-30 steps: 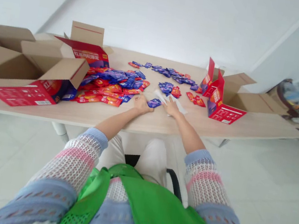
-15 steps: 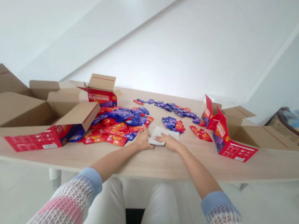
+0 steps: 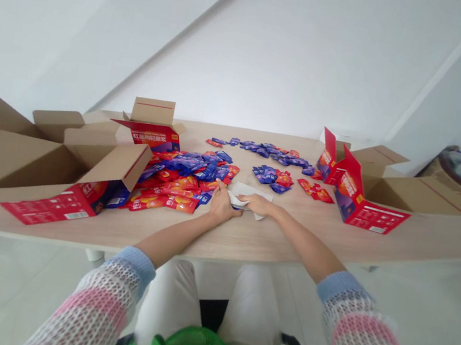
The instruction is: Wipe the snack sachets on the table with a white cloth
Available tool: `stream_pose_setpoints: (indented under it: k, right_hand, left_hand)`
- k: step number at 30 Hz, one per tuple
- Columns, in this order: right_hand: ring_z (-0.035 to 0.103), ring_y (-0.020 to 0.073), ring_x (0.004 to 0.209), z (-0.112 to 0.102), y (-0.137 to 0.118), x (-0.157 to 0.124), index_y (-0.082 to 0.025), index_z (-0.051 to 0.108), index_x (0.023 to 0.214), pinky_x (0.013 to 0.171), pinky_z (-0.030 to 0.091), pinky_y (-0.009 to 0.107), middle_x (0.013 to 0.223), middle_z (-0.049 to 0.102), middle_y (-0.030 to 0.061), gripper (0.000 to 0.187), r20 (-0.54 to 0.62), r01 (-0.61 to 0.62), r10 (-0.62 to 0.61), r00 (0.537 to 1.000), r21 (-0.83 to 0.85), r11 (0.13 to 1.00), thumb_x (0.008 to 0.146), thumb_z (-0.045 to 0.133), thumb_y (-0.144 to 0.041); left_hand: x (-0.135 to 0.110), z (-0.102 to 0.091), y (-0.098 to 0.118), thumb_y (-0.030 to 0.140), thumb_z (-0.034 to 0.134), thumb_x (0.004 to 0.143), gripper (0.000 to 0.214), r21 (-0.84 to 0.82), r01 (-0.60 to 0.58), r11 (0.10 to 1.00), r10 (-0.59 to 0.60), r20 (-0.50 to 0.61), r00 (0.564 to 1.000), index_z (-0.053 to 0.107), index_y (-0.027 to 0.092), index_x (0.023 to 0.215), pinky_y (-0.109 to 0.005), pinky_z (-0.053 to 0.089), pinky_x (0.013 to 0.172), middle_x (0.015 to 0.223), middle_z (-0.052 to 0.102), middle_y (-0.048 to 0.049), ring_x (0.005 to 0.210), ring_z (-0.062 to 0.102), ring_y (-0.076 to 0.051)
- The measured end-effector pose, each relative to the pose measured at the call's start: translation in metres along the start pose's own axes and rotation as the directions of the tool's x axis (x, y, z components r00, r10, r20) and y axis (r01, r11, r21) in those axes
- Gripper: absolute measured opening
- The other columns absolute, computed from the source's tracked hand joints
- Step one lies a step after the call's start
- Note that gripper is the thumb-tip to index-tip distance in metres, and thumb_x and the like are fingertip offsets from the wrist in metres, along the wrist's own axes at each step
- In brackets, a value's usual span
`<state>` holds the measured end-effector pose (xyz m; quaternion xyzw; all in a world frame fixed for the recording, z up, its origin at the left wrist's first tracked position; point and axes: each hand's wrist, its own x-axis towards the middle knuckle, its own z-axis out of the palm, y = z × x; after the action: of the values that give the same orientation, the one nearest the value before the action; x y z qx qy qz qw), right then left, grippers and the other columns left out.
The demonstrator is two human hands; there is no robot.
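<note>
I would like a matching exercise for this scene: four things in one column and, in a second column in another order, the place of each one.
Things:
1. left hand
2. white sheet
3. small group of purple and red sachets
4. red carton

Places:
A. partly under the right hand
B. at the left edge of the white sheet
C. near the right end of the table, in front of an open cardboard box
D. on the table, just beyond the white sheet

Right pairs: 1-B, 2-A, 3-D, 4-C
</note>
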<state>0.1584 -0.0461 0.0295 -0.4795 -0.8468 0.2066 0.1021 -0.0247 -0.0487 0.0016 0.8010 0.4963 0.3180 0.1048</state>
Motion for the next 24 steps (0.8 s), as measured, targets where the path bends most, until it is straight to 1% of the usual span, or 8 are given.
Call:
stream_pose_setpoints:
  k: [5, 8, 11, 14, 16, 19, 22, 24]
  right_hand:
    - [0.024, 0.0241, 0.138, 0.014, -0.003, -0.010, -0.034, 0.043, 0.137, 0.113, 0.008, 0.050, 0.149, 0.029, -0.0020, 0.048, -0.025, -0.091, 0.090, 0.996, -0.030, 0.995, 0.089, 0.046, -0.040]
    - [0.021, 0.0214, 0.140, 0.009, 0.011, -0.013, -0.032, 0.038, 0.140, 0.114, 0.006, 0.048, 0.150, 0.029, 0.0006, 0.051, -0.081, -0.153, 0.148, 0.986, -0.058, 0.986, 0.093, 0.037, -0.050]
    - [0.023, 0.0210, 0.139, 0.003, 0.029, -0.010, -0.026, 0.040, 0.141, 0.114, 0.008, 0.044, 0.149, 0.032, 0.0052, 0.057, -0.145, -0.264, 0.247, 0.958, -0.113, 0.958, 0.094, 0.026, -0.057]
    - [0.024, 0.0231, 0.139, 0.002, 0.043, -0.006, -0.017, 0.042, 0.140, 0.114, 0.011, 0.045, 0.150, 0.027, 0.0120, 0.065, -0.206, -0.330, 0.295, 0.933, -0.167, 0.929, 0.095, 0.016, -0.056]
    - [0.019, 0.0242, 0.140, 0.005, 0.050, -0.004, -0.016, 0.043, 0.138, 0.113, 0.012, 0.048, 0.151, 0.025, 0.0123, 0.064, -0.230, -0.308, 0.264, 0.937, -0.183, 0.934, 0.096, 0.014, -0.054]
    - [0.013, 0.0253, 0.141, 0.009, 0.057, -0.004, -0.017, 0.045, 0.137, 0.113, 0.010, 0.049, 0.152, 0.023, 0.0104, 0.063, -0.291, -0.257, 0.208, 0.934, -0.139, 0.956, 0.095, 0.017, -0.055]
    - [0.019, 0.0252, 0.140, 0.013, 0.060, -0.005, -0.016, 0.037, 0.142, 0.114, 0.014, 0.044, 0.151, 0.026, 0.0099, 0.069, -0.426, -0.242, 0.227, 0.876, 0.019, 0.970, 0.093, 0.014, -0.059]
    - [0.023, 0.0250, 0.139, 0.015, 0.055, -0.006, -0.016, 0.029, 0.146, 0.113, 0.018, 0.043, 0.148, 0.033, 0.0089, 0.072, -0.466, -0.210, 0.238, 0.852, 0.114, 0.971, 0.093, 0.009, -0.060]
  left_hand:
    - [0.006, -0.003, -0.001, 0.043, 0.077, 0.050, 0.129, -0.001, -0.039, 0.999, 0.039, 0.031, 0.999, -0.001, -0.004, 0.141, -0.045, 0.027, 0.106, 0.112, 0.058, -0.0173, 0.123, 0.042, -0.036]
    - [0.014, -0.005, -0.002, 0.049, 0.074, 0.056, 0.127, -0.045, -0.139, 0.989, 0.140, 0.038, 0.989, -0.005, -0.003, 0.142, -0.043, 0.027, 0.107, 0.111, 0.059, -0.0138, 0.124, 0.042, -0.035]
    - [0.021, -0.002, -0.003, 0.047, 0.075, 0.054, 0.132, -0.091, -0.168, 0.982, 0.173, 0.055, 0.983, -0.009, -0.006, 0.141, -0.044, 0.025, 0.108, 0.104, 0.062, -0.0125, 0.126, 0.039, -0.036]
    - [0.023, 0.005, -0.003, 0.045, 0.075, 0.055, 0.133, -0.138, -0.174, 0.975, 0.181, 0.042, 0.983, -0.013, -0.005, 0.140, -0.046, 0.022, 0.110, 0.103, 0.064, -0.0128, 0.128, 0.038, -0.036]
    - [0.024, 0.008, -0.006, 0.046, 0.076, 0.054, 0.136, -0.163, -0.171, 0.972, 0.177, 0.026, 0.984, -0.016, -0.004, 0.140, -0.046, 0.023, 0.110, 0.114, 0.060, -0.0173, 0.132, 0.032, -0.036]
    - [0.023, 0.010, -0.011, 0.047, 0.079, 0.051, 0.142, -0.192, -0.184, 0.964, 0.192, 0.027, 0.981, -0.020, -0.002, 0.140, -0.044, 0.025, 0.109, 0.133, 0.045, -0.0250, 0.138, 0.020, -0.036]
    - [0.023, 0.011, -0.014, 0.049, 0.079, 0.051, 0.144, -0.204, -0.165, 0.965, 0.177, 0.042, 0.983, -0.023, 0.000, 0.139, -0.045, 0.026, 0.109, 0.141, 0.034, -0.0279, 0.139, 0.015, -0.036]
    - [0.022, 0.011, -0.012, 0.048, 0.079, 0.051, 0.143, -0.206, -0.137, 0.969, 0.145, 0.022, 0.989, -0.023, 0.001, 0.140, -0.046, 0.024, 0.109, 0.142, 0.031, -0.0276, 0.139, 0.014, -0.037]
